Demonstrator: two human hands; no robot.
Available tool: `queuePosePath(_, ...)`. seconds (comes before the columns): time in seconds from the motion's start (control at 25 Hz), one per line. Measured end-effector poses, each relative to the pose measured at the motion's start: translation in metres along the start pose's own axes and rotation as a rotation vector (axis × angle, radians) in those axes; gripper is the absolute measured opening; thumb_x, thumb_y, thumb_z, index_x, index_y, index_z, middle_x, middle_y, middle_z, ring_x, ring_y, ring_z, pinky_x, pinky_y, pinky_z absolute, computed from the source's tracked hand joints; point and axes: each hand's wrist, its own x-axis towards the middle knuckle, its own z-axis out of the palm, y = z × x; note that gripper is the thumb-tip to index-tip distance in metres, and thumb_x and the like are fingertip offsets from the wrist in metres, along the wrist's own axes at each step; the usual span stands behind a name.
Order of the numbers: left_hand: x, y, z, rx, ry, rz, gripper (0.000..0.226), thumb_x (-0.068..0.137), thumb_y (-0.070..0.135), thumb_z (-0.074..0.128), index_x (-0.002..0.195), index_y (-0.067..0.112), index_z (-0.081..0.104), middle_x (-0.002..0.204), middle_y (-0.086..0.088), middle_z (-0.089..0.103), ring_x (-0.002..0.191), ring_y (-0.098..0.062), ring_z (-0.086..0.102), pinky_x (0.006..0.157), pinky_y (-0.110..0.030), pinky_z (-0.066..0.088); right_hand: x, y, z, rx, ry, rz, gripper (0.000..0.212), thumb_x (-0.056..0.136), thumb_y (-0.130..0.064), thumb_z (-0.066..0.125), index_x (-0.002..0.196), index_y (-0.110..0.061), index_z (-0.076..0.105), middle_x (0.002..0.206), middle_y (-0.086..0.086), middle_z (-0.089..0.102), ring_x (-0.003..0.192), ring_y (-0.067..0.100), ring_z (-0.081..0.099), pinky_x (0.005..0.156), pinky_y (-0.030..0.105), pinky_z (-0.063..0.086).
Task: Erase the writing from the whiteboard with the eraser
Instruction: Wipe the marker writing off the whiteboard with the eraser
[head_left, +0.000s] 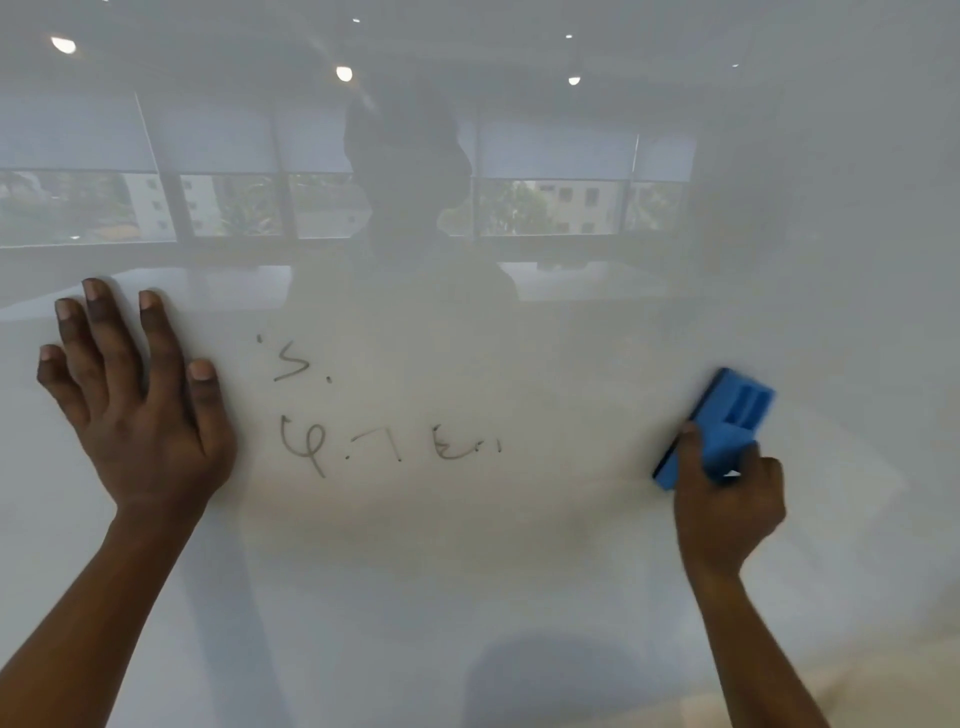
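A glossy whiteboard (571, 545) fills the whole view. Faint grey remnants of writing (384, 441) lie in two short rows left of centre, an upper scrap (293, 361) and a longer lower line. My left hand (140, 405) rests flat on the board with fingers spread, just left of the writing. My right hand (727, 499) grips a blue eraser (722, 426) and holds it tilted against the board, well to the right of the marks. The eraser looks slightly blurred.
The board's shiny surface reflects a room with windows, ceiling lights and a person's dark silhouette (410, 171). A smudged, greyish wiped patch spreads around and below the writing. No board edge or tray is in view.
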Motion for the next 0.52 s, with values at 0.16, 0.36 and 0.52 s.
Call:
queuePosePath(0.16, -0.003, 0.0, 0.004, -0.037, -0.027, -0.062, 0.061, 0.113, 0.034, 0.029, 0.169, 0.025, 0.009, 0.174, -0.015, 0.007, 0.16, -0.044, 0.015, 0.118, -0.071, 0.031, -0.021, -0.03, 0.012, 0.063, 0.032, 0.041, 0.053, 0.091, -0.052, 0.071, 0.099, 0.0, 0.063, 0.087, 0.013, 0.054, 0.075, 0.027, 0.057, 0.062, 0.045, 0.053)
queuePosePath(0.36, 0.0, -0.009, 0.003, -0.052, -0.057, -0.025, 0.061, 0.113, 0.033, 0.03, 0.169, 0.026, 0.008, 0.174, -0.016, 0.007, 0.161, -0.043, 0.012, 0.119, -0.071, 0.029, -0.072, -0.046, 0.007, -0.026, -0.309, -0.545, 0.061, 0.086, -0.049, 0.076, 0.12, 0.0, 0.065, 0.093, 0.007, 0.058, 0.076, 0.017, 0.056, 0.056, 0.026, 0.048)
queuePosePath(0.52, -0.001, 0.0, 0.001, -0.024, 0.003, 0.009, 0.06, 0.112, 0.029, 0.032, 0.169, 0.018, 0.013, 0.172, -0.023, 0.013, 0.158, -0.05, 0.017, 0.119, -0.073, 0.025, 0.001, -0.003, -0.009, -0.005, -0.048, -0.123, 0.058, 0.089, -0.06, 0.065, 0.091, -0.002, 0.061, 0.082, 0.01, 0.053, 0.069, 0.03, 0.057, 0.057, 0.026, 0.041)
